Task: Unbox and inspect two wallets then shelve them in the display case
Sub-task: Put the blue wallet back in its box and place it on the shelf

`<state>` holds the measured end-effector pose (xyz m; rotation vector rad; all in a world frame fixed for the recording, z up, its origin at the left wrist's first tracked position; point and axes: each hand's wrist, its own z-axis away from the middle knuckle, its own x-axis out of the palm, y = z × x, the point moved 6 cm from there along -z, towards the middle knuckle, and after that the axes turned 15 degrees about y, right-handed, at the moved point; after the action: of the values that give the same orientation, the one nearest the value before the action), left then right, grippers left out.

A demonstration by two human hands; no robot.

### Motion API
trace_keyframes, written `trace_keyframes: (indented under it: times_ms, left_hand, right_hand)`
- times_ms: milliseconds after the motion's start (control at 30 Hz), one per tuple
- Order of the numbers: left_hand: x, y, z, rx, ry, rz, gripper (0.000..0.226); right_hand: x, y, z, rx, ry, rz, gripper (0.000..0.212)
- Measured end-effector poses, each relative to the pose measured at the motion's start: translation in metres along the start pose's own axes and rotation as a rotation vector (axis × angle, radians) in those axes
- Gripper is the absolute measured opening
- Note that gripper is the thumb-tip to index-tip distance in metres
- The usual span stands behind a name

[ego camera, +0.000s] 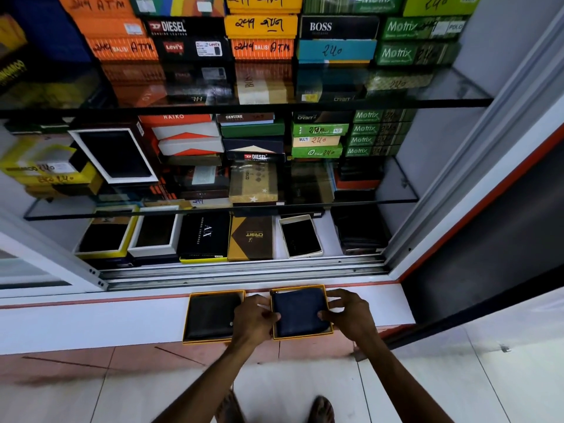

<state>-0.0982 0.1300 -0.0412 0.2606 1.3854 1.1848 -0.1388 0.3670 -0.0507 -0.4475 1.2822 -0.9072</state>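
Head view: looks forward and steeply down from standing height.
Faces: the display case (244, 209).
Nearness: ledge (91, 319) close below.

shop: display case (427, 190) of price-marked boxes (262, 24)

Top row of coloured cardboard boxes (262, 4): cut off by upper edge. Yellow boxes at far left (45, 172): blurred, print partly unreadable. Dark stack, bottom shelf right (360, 230): contents indistinct. Black wallet in yellow-rimmed tray (210, 315): right end hidden behind left hand (253, 319).
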Motion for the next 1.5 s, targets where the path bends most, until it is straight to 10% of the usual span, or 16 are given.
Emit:
trace_keyframes:
  times_ms: [633,1500]
  left_hand:
    - [-0.195,0.180,0.006,0.426,0.389,0.478,0.043]
    - [-0.142,0.219,-0.135,0.412,0.460,0.381,0.035]
  right_hand:
    - [-0.119,-0.230,0.028,-0.389,0.240,-0.618,0.048]
    - [-0.067,-0.275,-0.117,-0.348,0.432,-0.471,0.042]
